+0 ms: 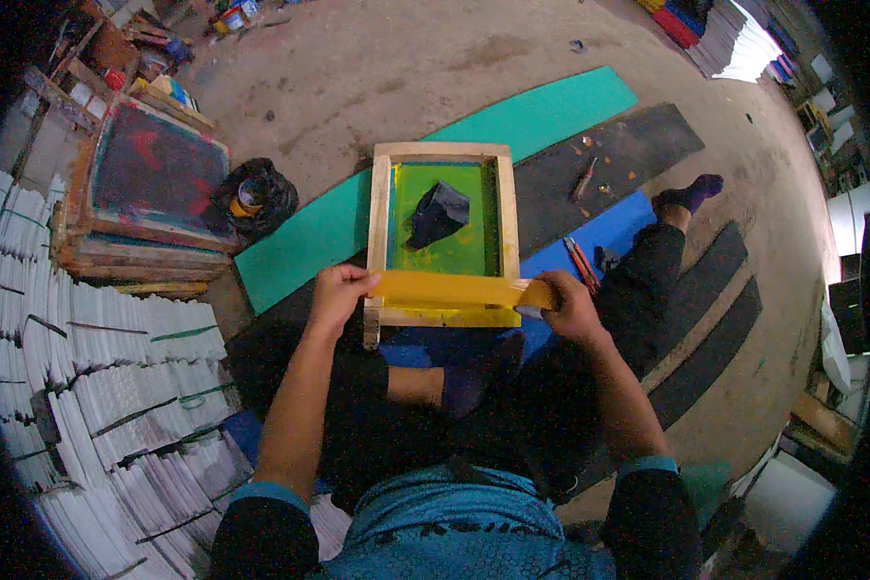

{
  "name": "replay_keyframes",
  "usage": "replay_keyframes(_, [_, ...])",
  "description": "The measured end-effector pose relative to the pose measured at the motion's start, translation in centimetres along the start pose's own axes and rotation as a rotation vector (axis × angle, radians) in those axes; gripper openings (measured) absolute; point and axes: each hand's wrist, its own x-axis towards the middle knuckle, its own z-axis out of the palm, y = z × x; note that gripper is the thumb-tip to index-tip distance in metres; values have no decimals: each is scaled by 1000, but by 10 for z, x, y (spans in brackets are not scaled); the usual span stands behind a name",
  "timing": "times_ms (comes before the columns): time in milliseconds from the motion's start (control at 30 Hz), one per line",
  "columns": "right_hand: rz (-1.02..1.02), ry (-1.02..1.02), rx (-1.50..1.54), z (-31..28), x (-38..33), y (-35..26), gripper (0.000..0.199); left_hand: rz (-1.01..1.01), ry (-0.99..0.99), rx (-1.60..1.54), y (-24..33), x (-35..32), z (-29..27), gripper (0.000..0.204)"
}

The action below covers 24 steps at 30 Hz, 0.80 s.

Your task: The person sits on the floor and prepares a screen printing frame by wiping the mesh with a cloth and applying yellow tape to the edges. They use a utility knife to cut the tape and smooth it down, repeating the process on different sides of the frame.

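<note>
A wooden screen-printing frame (382,208) with green, yellow-smeared mesh (469,253) lies in front of me. On the mesh rests a crumpled black piece (442,215), perhaps plastic. A strip of yellow tape (445,289) stretches taut across the near part of the frame, between my hands. My left hand (338,302) pinches the strip's free end by the frame's left bar. At the right bar, my right hand (572,307) grips the tape roll, its fingers partly covering it. Whether the strip touches the frame cannot be told.
Long green (561,108), dark grey (648,145) and blue (594,227) strips lie under and beyond the frame. Red-handled tools (581,266) sit on the blue one. At left are paper stacks (126,406), piled printing frames (155,174) and a black plastic bag (273,193). My outstretched leg (638,290) lies at right.
</note>
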Motion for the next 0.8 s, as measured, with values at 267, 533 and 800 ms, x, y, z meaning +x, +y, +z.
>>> replay_keyframes(267, [110,-170,154,3,-14,4,48,-132,-79,127,-65,-14,2,20])
replay_keyframes(533, [-104,-171,-217,11,-32,22,55,-144,-79,227,-91,-24,21,23])
replay_keyframes(800, [-180,-180,-316,10,-32,32,53,-36,-28,238,-98,-28,31,23])
